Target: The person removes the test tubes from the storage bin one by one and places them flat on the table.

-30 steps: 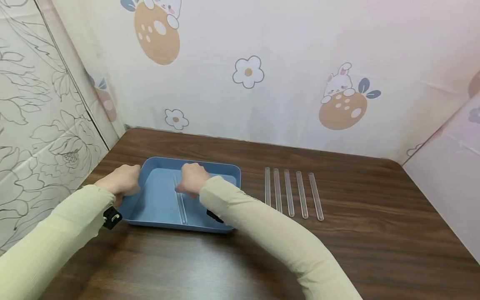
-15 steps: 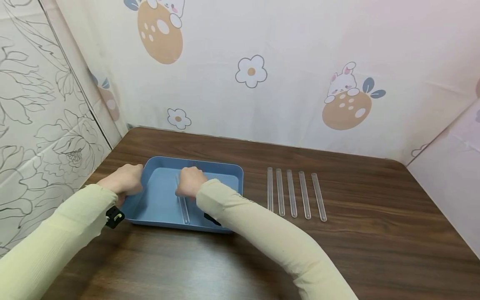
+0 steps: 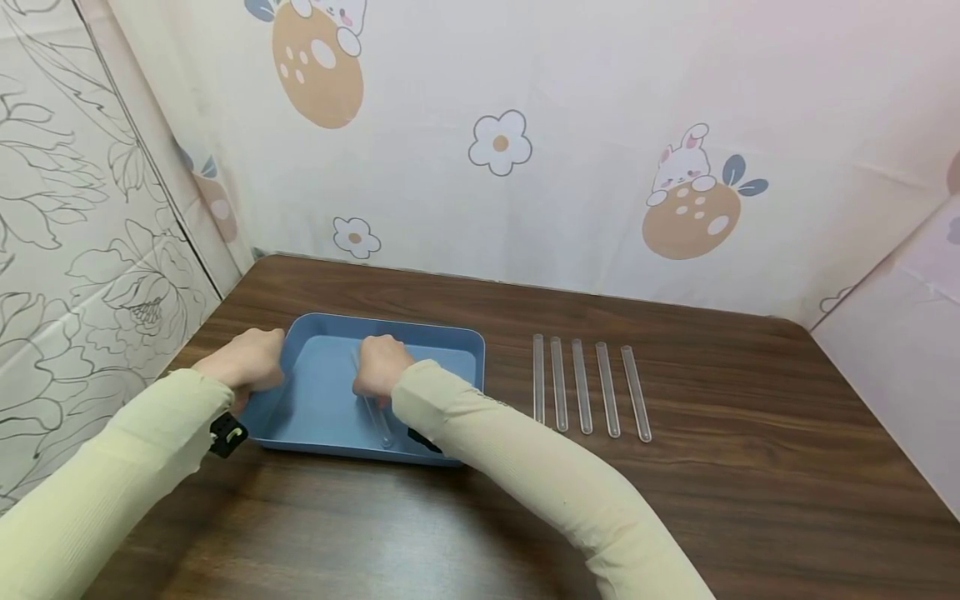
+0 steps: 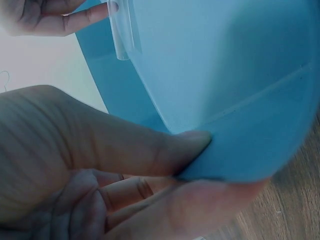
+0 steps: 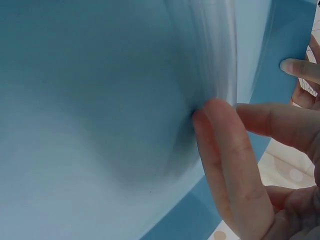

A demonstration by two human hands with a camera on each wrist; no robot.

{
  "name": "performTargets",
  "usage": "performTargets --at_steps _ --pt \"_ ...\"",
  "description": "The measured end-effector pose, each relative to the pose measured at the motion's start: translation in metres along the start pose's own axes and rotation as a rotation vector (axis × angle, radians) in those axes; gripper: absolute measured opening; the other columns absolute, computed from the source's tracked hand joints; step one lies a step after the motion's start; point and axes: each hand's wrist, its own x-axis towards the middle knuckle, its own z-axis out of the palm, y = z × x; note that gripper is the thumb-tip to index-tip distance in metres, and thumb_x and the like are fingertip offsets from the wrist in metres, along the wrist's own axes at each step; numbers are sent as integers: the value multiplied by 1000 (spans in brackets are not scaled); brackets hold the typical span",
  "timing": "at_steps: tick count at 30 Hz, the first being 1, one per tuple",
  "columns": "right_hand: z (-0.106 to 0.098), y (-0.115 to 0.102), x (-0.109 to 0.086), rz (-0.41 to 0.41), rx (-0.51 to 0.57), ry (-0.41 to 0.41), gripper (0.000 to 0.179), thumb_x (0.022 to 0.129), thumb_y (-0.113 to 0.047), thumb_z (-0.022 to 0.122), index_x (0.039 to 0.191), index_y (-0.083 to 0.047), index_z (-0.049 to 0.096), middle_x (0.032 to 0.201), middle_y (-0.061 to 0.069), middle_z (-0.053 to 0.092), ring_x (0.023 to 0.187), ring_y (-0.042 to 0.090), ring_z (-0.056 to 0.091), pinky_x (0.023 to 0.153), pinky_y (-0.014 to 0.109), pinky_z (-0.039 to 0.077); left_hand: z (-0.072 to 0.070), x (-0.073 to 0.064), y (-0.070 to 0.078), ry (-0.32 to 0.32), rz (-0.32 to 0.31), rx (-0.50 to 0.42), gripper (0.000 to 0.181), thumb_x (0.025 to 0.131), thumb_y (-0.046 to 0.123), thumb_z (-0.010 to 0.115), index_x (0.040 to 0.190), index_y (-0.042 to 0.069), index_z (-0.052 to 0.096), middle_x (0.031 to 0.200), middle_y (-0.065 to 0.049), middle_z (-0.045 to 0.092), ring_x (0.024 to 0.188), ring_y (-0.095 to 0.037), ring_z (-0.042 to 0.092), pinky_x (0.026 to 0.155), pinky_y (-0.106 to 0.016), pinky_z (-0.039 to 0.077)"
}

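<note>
A shallow blue tray (image 3: 318, 400) lies on the table at the left, and my left hand (image 3: 249, 360) holds its left rim. In the left wrist view the thumb presses the inside of the tray wall (image 4: 250, 150), with fingers beneath on the outer side. Over the tray's middle, my right hand (image 3: 381, 367) pinches a clear test tube (image 3: 381, 427) near its far end. The right wrist view shows thumb and fingertips on either side of the clear tube (image 5: 220, 55). The back of my hand hides the tube's upper part in the head view.
Several more clear test tubes (image 3: 582, 387) lie in a row right of the tray, on the dark wooden table (image 3: 735, 467). A patterned curtain (image 3: 570, 217) hangs behind the table's far edge. My right forearm (image 3: 525, 450) crosses over the tray's near right corner.
The near end of the test tube in the tray has swung to the right, so it slants more. My left hand keeps its place on the tray rim.
</note>
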Motion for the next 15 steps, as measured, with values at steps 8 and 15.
performTargets --at_steps 8,15 --pt "-14 1 -7 7 54 12 9 85 -10 65 88 -2 65 71 7 59 42 13 59 42 20 50 0 1 -1 -2 8 1 56 82 -8 42 133 -24 23 111 -49 43 41 -23 59 37 -29 48" --pt "-32 6 -19 -4 80 34 10 86 -8 64 92 -1 66 71 8 58 52 18 65 43 20 50 2 2 -3 20 38 13 48 80 -7 46 123 -24 33 104 -45 48 53 -26 61 38 -29 48"
